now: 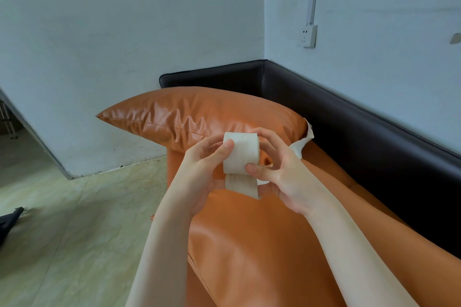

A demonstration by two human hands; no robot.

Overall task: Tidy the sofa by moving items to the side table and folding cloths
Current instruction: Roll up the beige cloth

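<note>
Tissue roll held over the sofa, loose tail being wound in.

Left hand (204,157) and right hand (272,164) both grip the tissue roll (240,152) above the orange sofa (249,244); judged next: finish winding; carry it to the unseen side table.

A white paper roll (240,152) is held between the left hand (204,164) and the right hand (279,169), above the orange leather sofa seat (249,244). Behind it an orange leather cushion (189,114) is set against the black padded backrest (349,117). What may be crumpled white tissue (303,143) is seen right of the cushion. A white wall socket (309,35) is mounted above.
</note>
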